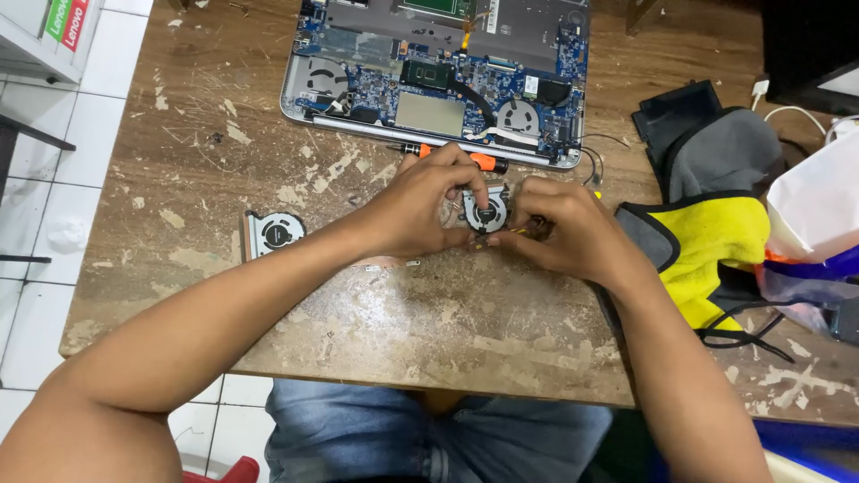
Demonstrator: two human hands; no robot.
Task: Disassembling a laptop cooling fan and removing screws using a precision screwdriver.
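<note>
A small round laptop cooling fan [486, 213] in a grey metal housing lies on the worn wooden table [429, 331], held between both hands. My left hand [422, 207] grips its left and top edge with the fingers curled over it. My right hand [564, 228] pinches its right side, where thin wires come out. Just behind the hands lies an orange-handled screwdriver [465, 158]. A second fan of the same kind [273, 232] rests alone on the table to the left.
An opened laptop [438, 80] with bare blue circuit board and two fans sits at the table's far edge. A yellow and grey cloth bag [716, 233], a black pouch [676, 107] and a white plastic bag [819, 201] crowd the right side. White tiled floor lies left.
</note>
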